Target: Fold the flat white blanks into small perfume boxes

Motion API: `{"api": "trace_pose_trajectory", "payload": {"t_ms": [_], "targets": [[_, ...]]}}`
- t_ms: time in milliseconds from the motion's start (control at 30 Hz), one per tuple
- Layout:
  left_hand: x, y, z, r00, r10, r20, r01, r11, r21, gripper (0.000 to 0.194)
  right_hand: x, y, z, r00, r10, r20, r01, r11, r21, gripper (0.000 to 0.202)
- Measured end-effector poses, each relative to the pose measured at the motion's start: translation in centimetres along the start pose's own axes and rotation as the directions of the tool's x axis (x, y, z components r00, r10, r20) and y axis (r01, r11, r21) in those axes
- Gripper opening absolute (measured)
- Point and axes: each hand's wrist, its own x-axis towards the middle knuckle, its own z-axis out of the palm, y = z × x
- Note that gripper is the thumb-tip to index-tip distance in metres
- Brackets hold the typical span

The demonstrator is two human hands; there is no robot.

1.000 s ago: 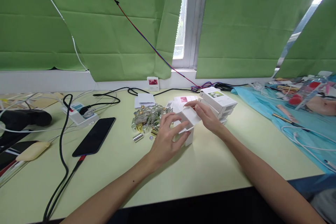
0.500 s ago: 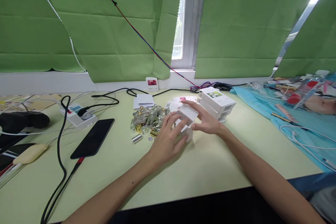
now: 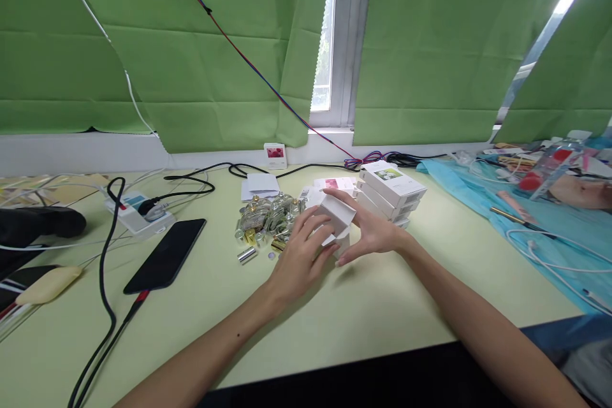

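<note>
Box (image 3: pixel 340 210), white and flap raised, sits between the hands, its lower part largely masked; which way its long axis runs cannot be told. It lies rightward of the left hand (image 3: pixel 303 252), the nearer one, whose bent fingers grasp its left side. The right hand (image 3: pixel 375 229) arches around the right side, thumb spread from fingers; whether it grips is unclear. Glass bottles (image 3: pixel 272 213) lie beyond the left hand, stacked boxes (image 3: pixel 394 185) beyond the right.
</note>
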Motion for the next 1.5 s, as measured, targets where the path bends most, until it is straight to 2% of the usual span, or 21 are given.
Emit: {"api": "trace_pose_trajectory", "payload": {"t_ms": [133,400,600,733,900,1067,1267,1367,1500], "targets": [[0.0,0.1,0.0,1.0,-0.004,0.006,0.004,1.0,-0.02,0.016,0.1,0.0,0.1,1.0,-0.006,-0.009,0.005,0.996,-0.086,0.125],[-0.1,0.2,0.1,0.998,-0.05,-0.023,0.05,0.998,-0.032,0.011,0.2,1.0,0.3,0.994,0.104,0.024,-0.096,0.965,-0.243,0.131],[0.1,0.1,-0.3,0.968,-0.182,-0.172,0.151,0.973,-0.174,0.015,0.2,0.4,0.2,0.988,0.157,0.012,-0.15,0.962,-0.229,0.123],[0.0,-0.1,-0.2,0.926,-0.318,-0.203,0.245,0.916,-0.316,0.021,0.2,-0.4,0.3,0.984,0.175,-0.02,-0.175,0.962,-0.21,0.113],[-0.3,-0.2,0.1,0.905,-0.393,-0.165,0.305,0.868,-0.392,0.032,0.3,-1.0,0.8,0.979,0.169,-0.118,-0.196,0.941,-0.277,0.108],[-0.2,0.1,-0.3,0.894,-0.434,-0.109,0.37,0.854,-0.367,0.047,0.1,-1.1,1.5,0.973,0.085,-0.214,-0.171,0.888,-0.427,0.103],[0.1,0.5,-0.5,0.893,-0.442,-0.077,0.397,0.859,-0.324,0.048,0.0,-1.3,1.7,0.967,0.02,-0.256,-0.155,0.84,-0.52,0.1],[0.0,0.6,-0.3,0.885,-0.45,-0.118,0.383,0.849,-0.365,0.049,0.0,-1.6,1.6,0.952,0.012,-0.305,-0.175,0.839,-0.514,0.097],[-0.2,0.5,0.2,0.85,-0.447,-0.279,0.282,0.833,-0.476,0.049,0.2,-1.7,1.5,0.893,0.01,-0.449,-0.263,0.822,-0.505,0.087]]}}
